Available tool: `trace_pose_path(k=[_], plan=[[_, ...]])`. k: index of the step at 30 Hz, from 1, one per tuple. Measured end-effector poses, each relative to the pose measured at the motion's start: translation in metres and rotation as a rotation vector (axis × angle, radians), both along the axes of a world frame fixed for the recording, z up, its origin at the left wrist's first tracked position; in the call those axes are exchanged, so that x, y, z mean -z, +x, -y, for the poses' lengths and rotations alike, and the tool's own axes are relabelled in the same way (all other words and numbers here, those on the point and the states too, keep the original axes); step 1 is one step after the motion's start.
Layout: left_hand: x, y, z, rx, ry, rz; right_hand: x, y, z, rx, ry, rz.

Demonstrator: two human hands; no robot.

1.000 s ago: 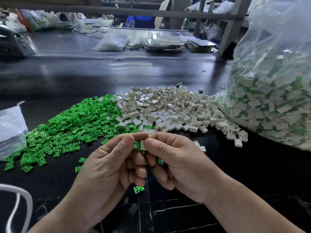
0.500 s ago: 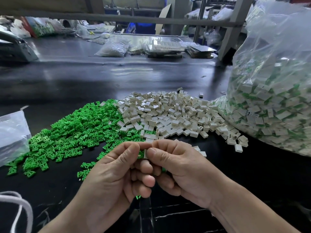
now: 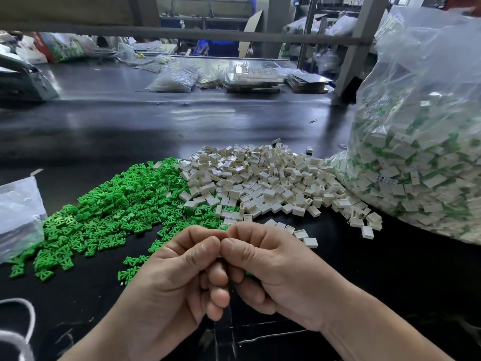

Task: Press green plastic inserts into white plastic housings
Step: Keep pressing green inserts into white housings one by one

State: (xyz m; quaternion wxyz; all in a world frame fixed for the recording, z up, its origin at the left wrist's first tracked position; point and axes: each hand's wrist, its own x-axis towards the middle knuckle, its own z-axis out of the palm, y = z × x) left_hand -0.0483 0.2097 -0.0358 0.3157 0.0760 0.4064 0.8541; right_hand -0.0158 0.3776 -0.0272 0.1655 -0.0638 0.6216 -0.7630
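Left hand (image 3: 182, 277) and right hand (image 3: 273, 269) meet near centre, thumbs tip to tip. Both pinch one part (image 3: 221, 255), mostly hidden, likely squeezing an insert home. Inserts (image 3: 117, 204) piled left, housings (image 3: 260, 183) right, both within easy reach. Bag (image 3: 416, 165) far right, probably for finished pieces.

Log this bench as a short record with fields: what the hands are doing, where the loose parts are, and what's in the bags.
Hands: left hand and right hand, thumbs tip to tip, pinching a small part, mostly hidden.
Green inserts: loose pile, left of centre on the black table.
White housings: loose pile right of the green, edges mingling.
Large bag: far right, clear, holding white-and-green pieces.
Small bag: left edge, contents unclear.
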Motion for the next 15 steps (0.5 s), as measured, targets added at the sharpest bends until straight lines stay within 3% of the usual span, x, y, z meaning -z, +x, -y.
trace_pose_path(k=[10,15], plan=[[0.0003,0.0023,-0.0037,-0.051,0.0,-0.024,0.0,0.0002,0.0031,0.009,-0.046,0.005],[0.0011,0.0017,-0.0068,-0.103,-0.089,-0.141,0.0012,-0.0029,0.0035,0.026,-0.057,0.0]])
